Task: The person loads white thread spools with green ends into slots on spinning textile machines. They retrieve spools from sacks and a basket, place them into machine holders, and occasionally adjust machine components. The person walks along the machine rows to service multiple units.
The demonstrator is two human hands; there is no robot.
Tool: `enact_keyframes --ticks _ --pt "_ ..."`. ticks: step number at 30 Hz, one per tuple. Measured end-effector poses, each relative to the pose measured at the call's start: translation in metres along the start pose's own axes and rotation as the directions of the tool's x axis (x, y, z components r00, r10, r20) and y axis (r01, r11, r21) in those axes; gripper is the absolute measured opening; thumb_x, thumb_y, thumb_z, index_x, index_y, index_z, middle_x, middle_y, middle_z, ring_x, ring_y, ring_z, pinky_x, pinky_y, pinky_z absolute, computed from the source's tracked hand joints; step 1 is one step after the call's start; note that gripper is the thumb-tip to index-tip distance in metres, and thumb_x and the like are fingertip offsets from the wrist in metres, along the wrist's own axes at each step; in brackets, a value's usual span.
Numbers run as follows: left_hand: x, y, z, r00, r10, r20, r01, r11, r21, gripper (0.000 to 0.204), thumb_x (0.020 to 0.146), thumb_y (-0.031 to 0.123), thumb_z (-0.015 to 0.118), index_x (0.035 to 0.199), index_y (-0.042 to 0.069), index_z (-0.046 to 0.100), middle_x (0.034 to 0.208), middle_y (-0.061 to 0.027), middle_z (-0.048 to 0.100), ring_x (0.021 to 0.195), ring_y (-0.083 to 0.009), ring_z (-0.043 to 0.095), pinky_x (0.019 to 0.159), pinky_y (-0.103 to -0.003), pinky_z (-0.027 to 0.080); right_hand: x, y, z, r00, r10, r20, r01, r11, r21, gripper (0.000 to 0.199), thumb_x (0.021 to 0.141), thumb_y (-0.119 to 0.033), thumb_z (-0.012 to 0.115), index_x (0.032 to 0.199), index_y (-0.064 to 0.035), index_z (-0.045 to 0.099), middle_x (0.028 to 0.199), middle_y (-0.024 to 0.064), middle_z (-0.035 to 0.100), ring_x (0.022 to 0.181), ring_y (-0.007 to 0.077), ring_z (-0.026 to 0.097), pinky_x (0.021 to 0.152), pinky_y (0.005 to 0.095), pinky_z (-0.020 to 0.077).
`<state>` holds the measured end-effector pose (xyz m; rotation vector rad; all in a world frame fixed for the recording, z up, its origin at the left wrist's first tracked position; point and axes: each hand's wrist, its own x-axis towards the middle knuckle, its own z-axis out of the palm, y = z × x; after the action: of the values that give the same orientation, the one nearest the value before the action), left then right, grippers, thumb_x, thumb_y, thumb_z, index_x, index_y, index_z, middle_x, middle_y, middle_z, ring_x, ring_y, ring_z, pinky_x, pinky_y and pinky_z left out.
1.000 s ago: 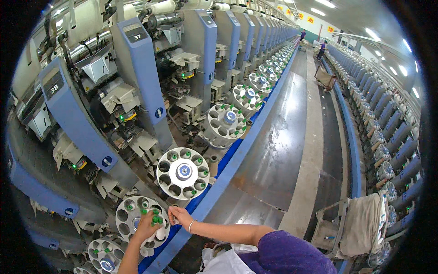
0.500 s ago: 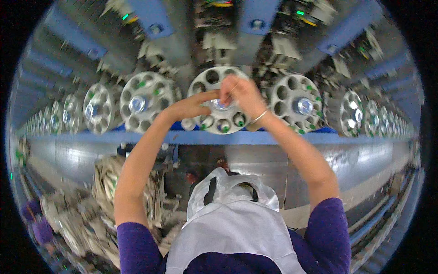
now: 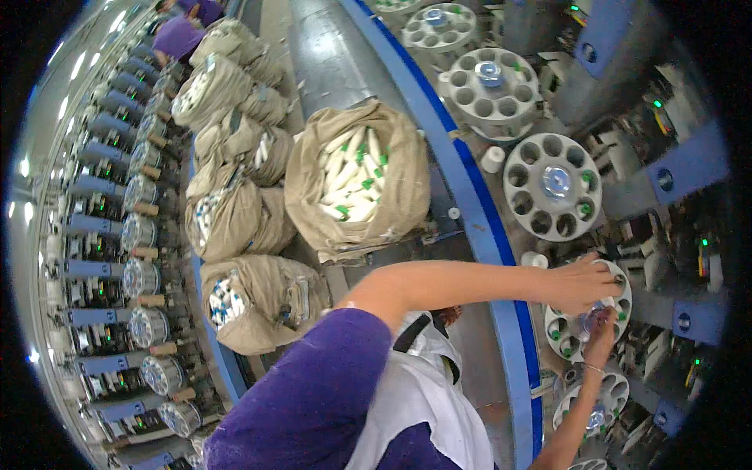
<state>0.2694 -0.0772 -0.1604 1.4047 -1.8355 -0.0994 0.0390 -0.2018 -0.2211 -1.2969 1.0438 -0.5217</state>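
At the right, both hands work over a round grey magazine (image 3: pixel 624 310) with a ring of pockets and a clear hub in its middle. My left hand (image 3: pixel 576 282) reaches across the magazine's top side, fingers stretched over the pockets near the far rim. Below it, my right hand (image 3: pixel 601 325), a bangle at the wrist, is closed with its fingertips bunched beside the hub. What those fingers hold, if anything, is hidden. Green-tipped bobbins (image 3: pixel 565 348) sit in pockets along the near side, left of my right hand.
Beyond stands another round magazine (image 3: pixel 517 205) with two green-tipped bobbins. A blue rail (image 3: pixel 479 227) runs between me and the machines. Left of it, an open cloth sack (image 3: pixel 308 188) holds white, green-tipped bobbins. More sacks (image 3: pixel 258 325) line the aisle; a purple-clad person (image 3: pixel 178 37) is far off.
My view has swung left, bringing the sacks and opposite machines into sight. My left hand has shifted from near the hub to over the pockets. My right hand stays by the hub.
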Motion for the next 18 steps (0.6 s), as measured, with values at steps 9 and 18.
enact_keyframes --ticks 9,18 --pt "-0.447 -0.049 -0.2 0.578 -0.78 -0.24 0.815 0.565 0.129 0.035 0.073 0.0 0.054 0.107 0.003 0.061 0.092 -0.0195 0.059 0.09 -0.0379 0.056 0.081 -0.047 0.045 -0.043 -0.105 0.124 0.779 -0.616 0.118 0.448 0.415 -0.792 0.03 0.099 -0.018 0.046 0.12 0.0015 0.055 0.118 0.0192 0.06 0.102 0.0301 0.06 0.088 0.0371 0.0471" --pt "-0.615 -0.062 -0.35 0.62 -0.782 -0.06 0.785 0.619 0.042 0.039 0.082 0.006 0.055 0.121 0.008 0.052 0.107 -0.0144 0.058 0.103 -0.0337 0.054 0.089 -0.043 0.045 -0.06 0.134 0.62 0.838 -0.207 0.504 0.542 0.42 -0.728 0.034 0.082 -0.026 0.063 0.104 -0.0005 0.064 0.098 0.0226 0.065 0.095 0.0382 0.061 0.083 0.0451 0.0477"
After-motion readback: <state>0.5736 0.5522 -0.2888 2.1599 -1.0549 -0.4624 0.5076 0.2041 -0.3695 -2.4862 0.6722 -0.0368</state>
